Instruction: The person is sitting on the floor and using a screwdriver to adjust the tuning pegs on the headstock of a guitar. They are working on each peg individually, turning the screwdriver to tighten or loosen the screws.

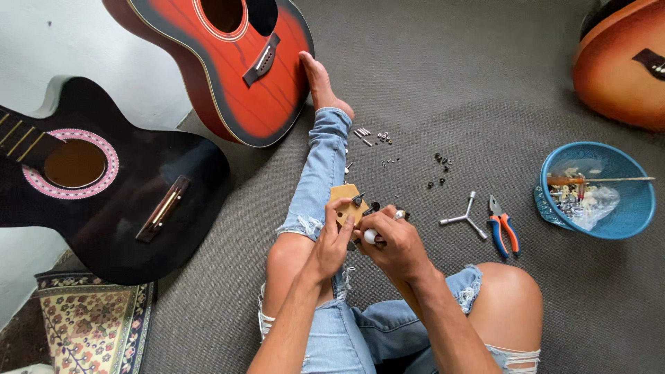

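Left hand (331, 239): fingers curled shut around the wooden headstock (346, 199), wrist bent over the lap.
Right hand (396, 242): closed on a white-handled tool (373, 235), pressed to the headstock.
Headstock: above the knees, mid-carpet (429, 83).

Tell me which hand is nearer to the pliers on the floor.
Right. The right hand is apart from the pliers, which lie on its outer side; the left hand is farther, beyond the right one.
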